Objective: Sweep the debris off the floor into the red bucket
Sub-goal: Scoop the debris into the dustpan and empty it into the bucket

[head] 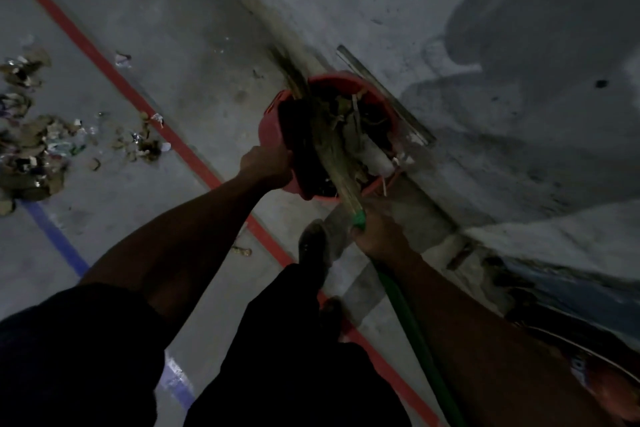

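The red bucket (375,94) stands on the floor by the wall, filled with leaves and scraps. My left hand (268,165) grips a red dustpan (273,121) tilted against the bucket's left rim. My right hand (379,236) holds the green handle (412,329) of a broom near its head; the straw bristles (337,156) lie across the bucket's opening. A pile of debris (34,139) of paper, leaves and wrappers lies on the floor at the far left.
A red line (104,66) and a blue line (55,236) are painted on the grey concrete floor. A grey wall (519,80) rises on the right, with a metal strip (384,94) along its base. My shoe (313,243) stands just below the bucket.
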Demonstrator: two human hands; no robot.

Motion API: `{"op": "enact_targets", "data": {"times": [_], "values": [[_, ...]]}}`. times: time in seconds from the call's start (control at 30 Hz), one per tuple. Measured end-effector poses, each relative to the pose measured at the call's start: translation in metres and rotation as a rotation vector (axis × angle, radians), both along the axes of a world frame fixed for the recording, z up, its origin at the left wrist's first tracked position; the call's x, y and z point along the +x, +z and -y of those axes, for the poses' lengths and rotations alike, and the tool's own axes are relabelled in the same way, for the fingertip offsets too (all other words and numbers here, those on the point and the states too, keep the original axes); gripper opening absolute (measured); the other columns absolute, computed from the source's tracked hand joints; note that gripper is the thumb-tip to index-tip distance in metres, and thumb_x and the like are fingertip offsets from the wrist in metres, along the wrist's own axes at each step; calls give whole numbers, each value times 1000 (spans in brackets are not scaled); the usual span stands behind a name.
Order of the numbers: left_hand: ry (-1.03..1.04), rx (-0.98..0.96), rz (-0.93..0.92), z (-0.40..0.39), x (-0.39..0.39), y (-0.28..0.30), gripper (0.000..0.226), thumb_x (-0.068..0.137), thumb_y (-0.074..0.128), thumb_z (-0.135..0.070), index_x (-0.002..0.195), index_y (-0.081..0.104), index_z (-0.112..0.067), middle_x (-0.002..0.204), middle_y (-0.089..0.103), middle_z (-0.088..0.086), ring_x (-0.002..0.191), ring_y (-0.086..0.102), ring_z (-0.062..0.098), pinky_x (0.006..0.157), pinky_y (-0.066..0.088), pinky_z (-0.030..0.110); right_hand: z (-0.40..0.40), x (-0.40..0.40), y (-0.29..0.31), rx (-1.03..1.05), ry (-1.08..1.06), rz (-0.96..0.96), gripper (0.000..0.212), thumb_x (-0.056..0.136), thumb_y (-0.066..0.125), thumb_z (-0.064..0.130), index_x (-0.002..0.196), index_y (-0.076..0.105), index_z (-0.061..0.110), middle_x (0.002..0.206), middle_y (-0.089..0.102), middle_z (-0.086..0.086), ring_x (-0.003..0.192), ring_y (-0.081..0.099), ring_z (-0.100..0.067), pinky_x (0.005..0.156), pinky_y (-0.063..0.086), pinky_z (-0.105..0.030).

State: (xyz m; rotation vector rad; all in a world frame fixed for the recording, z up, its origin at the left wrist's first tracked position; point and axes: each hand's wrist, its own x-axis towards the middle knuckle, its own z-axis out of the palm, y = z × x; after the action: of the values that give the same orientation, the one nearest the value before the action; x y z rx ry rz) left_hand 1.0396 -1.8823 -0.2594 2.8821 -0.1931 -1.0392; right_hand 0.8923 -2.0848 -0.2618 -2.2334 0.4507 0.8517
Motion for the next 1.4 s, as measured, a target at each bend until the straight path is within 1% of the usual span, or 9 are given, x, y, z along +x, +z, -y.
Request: {"op": "enact_targets", "data": {"times": [0.07,0.43,0.57,0.67,0.87,1.0,1.23,1.33,1.4], "values": [[-12,-12,-26,9,12,-8,36,89,52,-15,123,60,-23,74,48,-4,58,45,14,45,31,23,2,14,-14,-7,-23,-63,52,96,57,24,144,41,10,132,56,-16,120,54,-34,99,45,-38],[-121,43,-122,25,66,-52,37,92,51,-14,128,58,-17,113,63,10,97,62,29,65,45,34,20,68,-69,-164,-17,-217,43,97,53,27,135,44,10,123,59,-15,112,58,-36,87,46,-34],[-89,45,-113,19,73,-49,36,92,51,-14,126,61,-20,92,61,4,76,60,23,60,49,33,23,74,-68,-208,3,-217,45,97,52,35,134,45,9,126,58,-16,114,58,-36,88,46,-35],[-103,64,-65,7,65,-35,34,91,54,-15,122,61,-27,70,49,-3,55,47,13,43,33,25,26,65,-53,-187,-7,-208,50,96,52,38,139,43,13,125,58,-15,114,58,-36,90,46,-36],[-36,44,21,-18,12,2,37,87,60,-16,121,64,-30,64,46,-4,53,47,13,44,32,24,30,31,-5,-67,-29,-85,44,91,60,39,130,55,19,113,65,-11,101,62,-30,76,40,-25],[-10,28,60,-34,-48,26,48,88,53,-16,131,56,-36,71,42,-5,58,44,13,48,34,23,35,3,30,17,8,101,48,90,64,22,133,50,10,123,59,-15,113,58,-33,91,48,-36],[280,-51,189,-47,-207,58,41,92,48,-25,133,50,-30,119,59,13,100,61,33,74,44,35,56,-81,72,94,50,137,46,93,59,18,137,48,10,122,57,-10,111,56,-27,81,39,-25],[614,-248,213,-46,-275,81,6,89,52,-27,85,56,-26,95,66,14,79,68,32,71,56,38,62,-118,95,140,37,135,42,93,59,17,133,50,9,119,58,-12,106,57,-26,79,40,-25],[824,-342,231,-46,-319,93,12,86,54,-27,76,52,-22,77,65,10,62,68,28,53,54,32,62,-140,113,162,37,147,38,93,59,15,129,54,7,115,61,-15,96,59,-25,74,43,-27]]}}
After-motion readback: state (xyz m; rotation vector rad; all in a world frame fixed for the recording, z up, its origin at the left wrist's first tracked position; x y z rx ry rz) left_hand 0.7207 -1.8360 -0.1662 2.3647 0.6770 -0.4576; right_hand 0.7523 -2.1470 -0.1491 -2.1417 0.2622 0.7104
